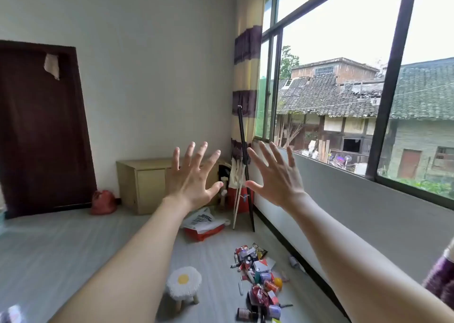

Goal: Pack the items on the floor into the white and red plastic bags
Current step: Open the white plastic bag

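your left hand [190, 175] and right hand [276, 175] are both raised in front of you with fingers spread wide, holding nothing and touching nothing. nothing looks packed yet, as far as you can see here. the items [258, 276] lie in a loose heap on the floor [73, 249], close to the wall under the window, with a few strays just beside the heap. the white bag [201, 220] and red bag [205, 234] lie flat and crumpled together further along the same wall, near the corner of the floor, apart from the heap. they look empty, though you can't see inside. a small stool [183, 284] stands just beside the heap. so the whole job is left: fetch a bag, open it, and fill it.
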